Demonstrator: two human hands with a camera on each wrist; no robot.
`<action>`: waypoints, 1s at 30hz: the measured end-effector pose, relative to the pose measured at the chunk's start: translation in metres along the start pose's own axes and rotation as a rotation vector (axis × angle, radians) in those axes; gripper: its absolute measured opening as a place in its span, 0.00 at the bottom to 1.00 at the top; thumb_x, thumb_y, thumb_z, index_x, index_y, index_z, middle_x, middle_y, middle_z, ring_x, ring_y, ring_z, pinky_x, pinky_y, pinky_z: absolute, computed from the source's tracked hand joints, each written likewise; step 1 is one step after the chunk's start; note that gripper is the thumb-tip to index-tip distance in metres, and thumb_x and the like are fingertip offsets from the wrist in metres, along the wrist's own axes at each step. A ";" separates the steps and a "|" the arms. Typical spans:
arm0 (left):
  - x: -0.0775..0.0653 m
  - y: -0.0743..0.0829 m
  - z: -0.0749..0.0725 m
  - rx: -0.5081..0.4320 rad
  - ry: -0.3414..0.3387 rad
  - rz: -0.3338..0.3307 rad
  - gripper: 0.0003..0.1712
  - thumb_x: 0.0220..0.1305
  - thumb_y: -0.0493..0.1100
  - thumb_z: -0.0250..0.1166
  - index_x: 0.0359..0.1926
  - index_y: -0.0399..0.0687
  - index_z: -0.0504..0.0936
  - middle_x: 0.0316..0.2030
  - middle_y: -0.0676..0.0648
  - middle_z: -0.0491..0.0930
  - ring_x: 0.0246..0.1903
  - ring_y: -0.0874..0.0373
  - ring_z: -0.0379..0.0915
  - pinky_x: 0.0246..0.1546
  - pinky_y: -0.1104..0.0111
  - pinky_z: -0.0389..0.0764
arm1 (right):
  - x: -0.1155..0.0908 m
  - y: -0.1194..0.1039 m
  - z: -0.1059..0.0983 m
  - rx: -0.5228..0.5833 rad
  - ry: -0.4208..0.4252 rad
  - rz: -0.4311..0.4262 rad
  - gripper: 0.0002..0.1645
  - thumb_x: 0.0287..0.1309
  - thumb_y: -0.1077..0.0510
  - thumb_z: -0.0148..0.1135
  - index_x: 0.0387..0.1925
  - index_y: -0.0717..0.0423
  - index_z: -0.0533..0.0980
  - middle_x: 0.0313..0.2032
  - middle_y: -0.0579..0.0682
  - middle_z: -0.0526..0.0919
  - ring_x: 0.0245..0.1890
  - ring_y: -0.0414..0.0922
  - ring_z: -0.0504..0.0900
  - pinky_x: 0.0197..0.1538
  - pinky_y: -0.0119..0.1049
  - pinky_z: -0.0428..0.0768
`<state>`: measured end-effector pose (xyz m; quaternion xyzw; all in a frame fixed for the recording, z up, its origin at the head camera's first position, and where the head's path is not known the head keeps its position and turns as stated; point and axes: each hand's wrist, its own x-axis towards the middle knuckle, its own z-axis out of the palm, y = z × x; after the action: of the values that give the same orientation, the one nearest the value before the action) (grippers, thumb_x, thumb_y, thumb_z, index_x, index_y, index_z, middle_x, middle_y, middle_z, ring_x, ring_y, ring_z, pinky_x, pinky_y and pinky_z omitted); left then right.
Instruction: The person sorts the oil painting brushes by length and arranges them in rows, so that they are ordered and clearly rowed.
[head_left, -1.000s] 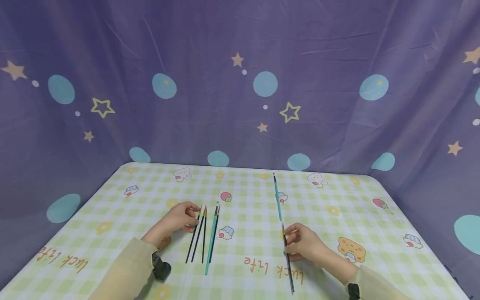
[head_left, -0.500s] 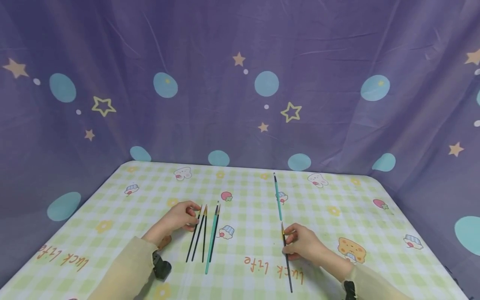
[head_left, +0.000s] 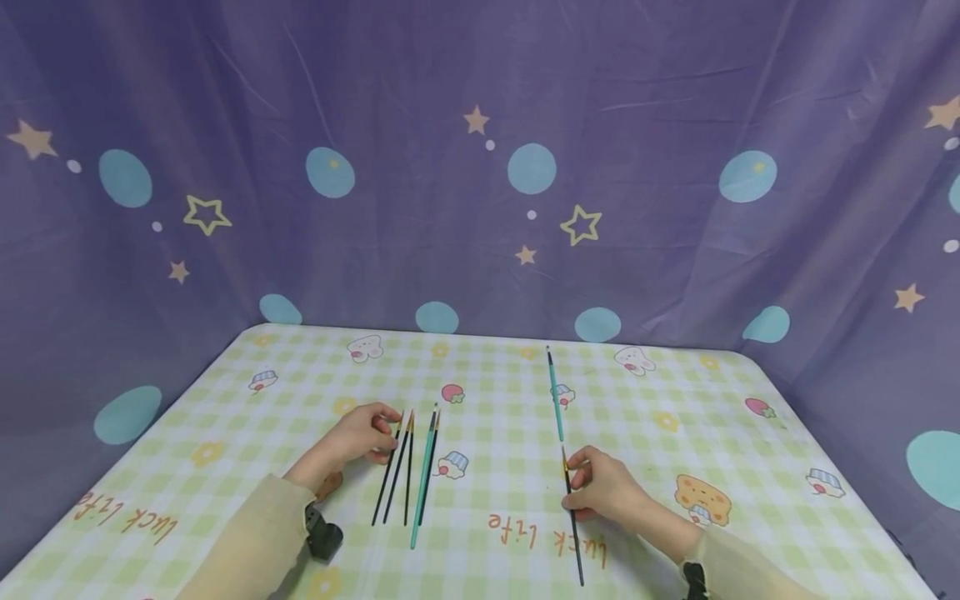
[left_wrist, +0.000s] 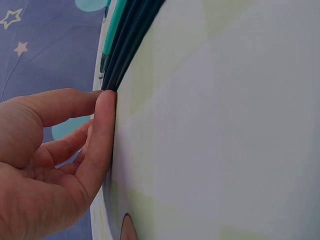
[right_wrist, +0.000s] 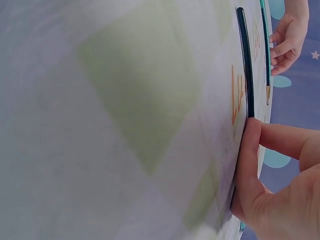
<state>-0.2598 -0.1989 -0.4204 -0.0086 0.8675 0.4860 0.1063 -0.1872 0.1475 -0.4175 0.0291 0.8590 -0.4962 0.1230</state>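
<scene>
My left hand (head_left: pixel 365 435) is at the leftmost black paintbrush (head_left: pixel 385 487), pinching it between thumb and a finger near its metal collar. To the right of that brush lie two more black brushes, then a teal paintbrush (head_left: pixel 423 492) close against another black one. My right hand (head_left: pixel 606 483) pinches a separate black paintbrush (head_left: pixel 575 533) near its bristle end, low over the cloth. Beyond it, a second teal paintbrush (head_left: pixel 557 400) lies pointing away, its handle end close to the held brush's tip. In the right wrist view the dark handle (right_wrist: pixel 245 60) runs along the cloth past my fingertips.
A green-and-white checked tablecloth (head_left: pixel 495 467) with printed cupcakes, flowers and lettering covers the table. A purple patterned curtain (head_left: pixel 420 250) hangs behind the far edge and down both sides. Each wrist wears a dark device (head_left: pixel 323 533).
My right hand has shifted the black paintbrush slightly left, nearer in line with the teal brush beyond it. The left hand and its brushes have stayed put.
</scene>
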 end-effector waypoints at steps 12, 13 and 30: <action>0.000 0.001 0.000 -0.003 -0.008 0.005 0.23 0.51 0.28 0.63 0.50 0.34 0.72 0.28 0.43 0.66 0.22 0.56 0.71 0.22 0.66 0.82 | -0.002 -0.001 -0.001 0.001 -0.009 -0.003 0.27 0.35 0.73 0.69 0.41 0.64 0.69 0.28 0.53 0.72 0.22 0.43 0.75 0.25 0.35 0.82; 0.000 0.001 0.000 -0.006 -0.007 0.002 0.23 0.51 0.28 0.63 0.50 0.34 0.72 0.28 0.43 0.66 0.22 0.56 0.72 0.22 0.66 0.82 | -0.002 -0.001 -0.002 0.007 -0.013 -0.005 0.27 0.35 0.72 0.69 0.42 0.65 0.69 0.28 0.53 0.72 0.22 0.43 0.75 0.25 0.35 0.82; -0.001 -0.001 -0.001 -0.028 -0.023 0.017 0.22 0.51 0.27 0.62 0.49 0.33 0.72 0.27 0.43 0.66 0.21 0.55 0.71 0.22 0.65 0.81 | 0.013 -0.019 -0.007 0.032 -0.023 -0.030 0.24 0.41 0.69 0.68 0.43 0.65 0.70 0.27 0.53 0.71 0.20 0.45 0.76 0.25 0.37 0.83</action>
<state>-0.2586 -0.2010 -0.4204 0.0026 0.8594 0.4989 0.1121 -0.2040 0.1427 -0.4015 0.0125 0.8498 -0.5120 0.1248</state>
